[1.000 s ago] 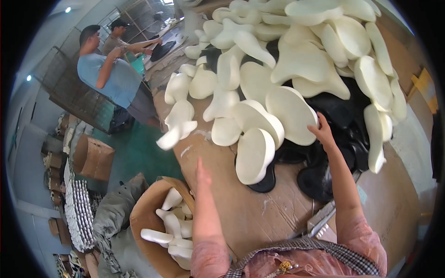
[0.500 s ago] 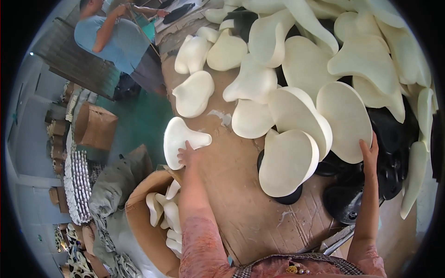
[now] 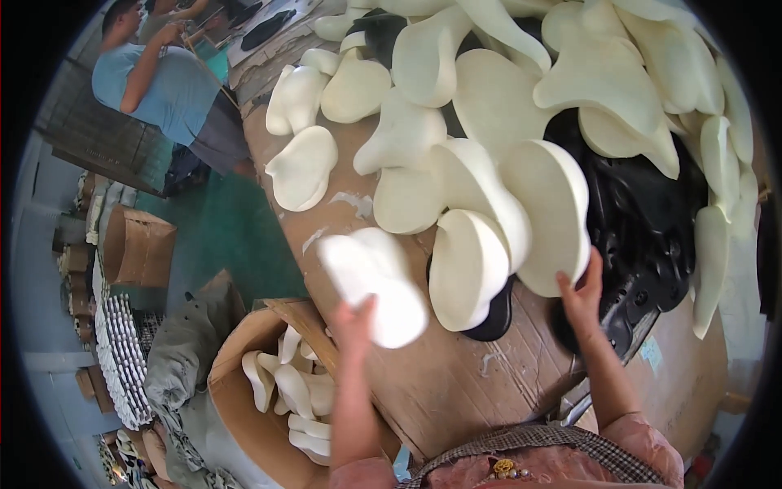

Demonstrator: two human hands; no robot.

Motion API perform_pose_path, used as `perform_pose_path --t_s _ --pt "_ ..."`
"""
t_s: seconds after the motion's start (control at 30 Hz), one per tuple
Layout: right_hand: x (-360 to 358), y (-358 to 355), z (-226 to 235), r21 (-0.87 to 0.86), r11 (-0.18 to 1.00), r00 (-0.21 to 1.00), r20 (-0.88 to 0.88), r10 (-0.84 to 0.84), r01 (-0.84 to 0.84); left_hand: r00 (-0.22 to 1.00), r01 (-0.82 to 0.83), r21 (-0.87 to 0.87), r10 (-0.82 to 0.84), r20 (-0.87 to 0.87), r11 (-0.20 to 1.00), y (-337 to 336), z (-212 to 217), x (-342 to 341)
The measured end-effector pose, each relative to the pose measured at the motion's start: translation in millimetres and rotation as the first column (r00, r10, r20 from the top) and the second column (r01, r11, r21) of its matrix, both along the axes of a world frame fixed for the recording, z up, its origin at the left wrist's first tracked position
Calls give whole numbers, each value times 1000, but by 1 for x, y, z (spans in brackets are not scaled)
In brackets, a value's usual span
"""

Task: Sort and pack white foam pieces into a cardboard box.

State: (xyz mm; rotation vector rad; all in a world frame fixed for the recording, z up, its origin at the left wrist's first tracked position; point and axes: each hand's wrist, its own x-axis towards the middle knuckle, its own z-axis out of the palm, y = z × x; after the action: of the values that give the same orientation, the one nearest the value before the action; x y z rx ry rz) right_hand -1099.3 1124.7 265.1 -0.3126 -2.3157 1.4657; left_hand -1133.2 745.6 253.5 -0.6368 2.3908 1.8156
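My left hand (image 3: pixel 356 324) grips the near edge of a white foam seat pad (image 3: pixel 376 285), which is blurred by motion over the table's left part. My right hand (image 3: pixel 583 295) has its thumb and fingers at the lower rim of a large cream foam seat pad (image 3: pixel 547 216), which leans against other pads. Left of that one, another cream pad (image 3: pixel 463 269) is propped partly over a black seat shell (image 3: pixel 494 316). More black shells (image 3: pixel 639 244) lie beyond and to the right of my right hand.
Cream pads (image 3: pixel 603 69) are heaped over the far and right table. At lower left, a cardboard box (image 3: pixel 236 407) holds several white pads. Cardboard (image 3: pixel 432 399) covers the table. A person in a blue shirt (image 3: pixel 167 94) stands at far left, near an empty-looking carton (image 3: pixel 142 248).
My left hand has taken the white pad from the table's left edge and moved it right and nearer. My right hand has tilted the large pad leftward, uncovering more black shells. The view has shifted.
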Motion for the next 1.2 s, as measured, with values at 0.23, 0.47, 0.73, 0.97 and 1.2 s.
perform_pose_path --t_s 0.23,0.47,0.73,0.97,1.2 --pt "61 -66 54 -189 978 995 -71 73 -85 935 68 -113 -103 -340 991 81 56 81" --pt "102 -159 100 -98 759 733 -364 575 -644 828 -508 -119 445 -341 853 -18 141 252" --pt "116 -281 65 -429 306 440 -258 860 -850 826 -200 -749 520 217 631 -170 107 407" --pt "-49 -15 86 -703 710 983 -109 -151 31 911 -393 -443 276 -307 806 -121 126 176" --pt "-151 129 79 -746 596 909 31 -415 297 709 -81 -664 -425 -563 744 88 144 -172"
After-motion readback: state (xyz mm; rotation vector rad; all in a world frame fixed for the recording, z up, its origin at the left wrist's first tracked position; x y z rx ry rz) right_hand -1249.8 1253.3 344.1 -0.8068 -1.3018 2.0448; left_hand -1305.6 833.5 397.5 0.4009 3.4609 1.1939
